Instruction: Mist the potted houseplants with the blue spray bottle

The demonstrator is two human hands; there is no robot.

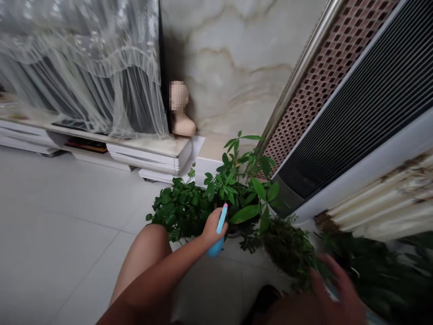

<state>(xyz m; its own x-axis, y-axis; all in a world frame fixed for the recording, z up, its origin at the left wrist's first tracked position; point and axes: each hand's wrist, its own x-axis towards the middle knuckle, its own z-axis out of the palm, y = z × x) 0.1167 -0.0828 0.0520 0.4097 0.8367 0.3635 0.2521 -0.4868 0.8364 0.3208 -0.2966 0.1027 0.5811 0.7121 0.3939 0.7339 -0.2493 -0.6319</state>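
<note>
My left hand (212,228) is wrapped around a blue spray bottle (215,249), whose light blue top (221,220) ends in a pink tip pointing away from me. Just beyond it stands a potted plant with long green leaves (248,212). A bushy, round-leaved plant (182,205) is to the left of that hand. At the lower right, my right hand (338,289) is blurred, its fingers apart beside a drooping fine-leaved plant (287,246). Whether it touches the foliage, I cannot tell.
A low white cabinet (145,158) runs along the wall, bearing a mannequin head (182,124) and a lace-covered screen (128,90). A tall dark-grilled unit (355,104) stands at right. More dark foliage (379,275) fills the lower right corner. Pale tiles (77,216) cover the floor.
</note>
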